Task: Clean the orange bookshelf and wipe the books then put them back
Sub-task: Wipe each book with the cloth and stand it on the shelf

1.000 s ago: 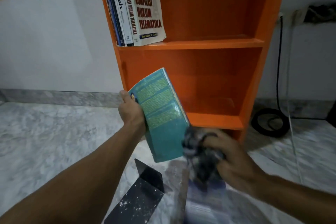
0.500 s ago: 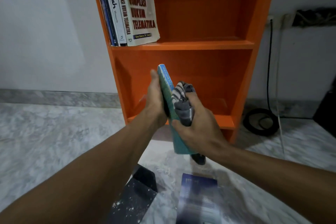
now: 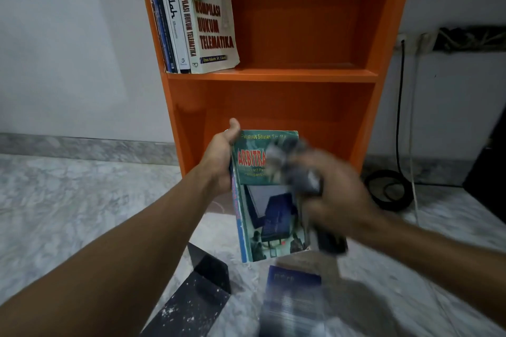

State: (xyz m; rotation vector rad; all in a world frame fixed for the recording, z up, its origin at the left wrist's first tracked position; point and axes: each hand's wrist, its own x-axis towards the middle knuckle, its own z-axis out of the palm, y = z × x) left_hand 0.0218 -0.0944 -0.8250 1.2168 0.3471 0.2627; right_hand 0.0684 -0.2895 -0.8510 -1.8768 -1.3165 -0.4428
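Across the bottom of the view spread a grey-and-white marbled floor, meeting a pale wall along a grey skirting band. Against that wall stood the orange bookshelf. A row of books sat at the left end of its upper visible shelf, the outermost one showing its cover, printed KOMPILASI HUKUM TELEMATIKA. Right of the bookshelf, a black cable ran down the wall to a coil on the floor. Close to the person, a black bookend speckled with white dust lay on the floor, and just beside it a blue book lay flat, blurred.

From the lower left the bare left arm reached forward. The left hand grasped the green book along its spine edge, thumb raised at the top left corner, the other fingers hidden behind it. That book was held upright in the air in front of the lower compartment, front cover towards the camera, above the bookend and the blue book. From the lower right came the other arm. The right hand, smeared by motion, clutched a bunched grey cloth against the upper right of the cover, hiding part of the red title. How its fingers lay could not be made out.
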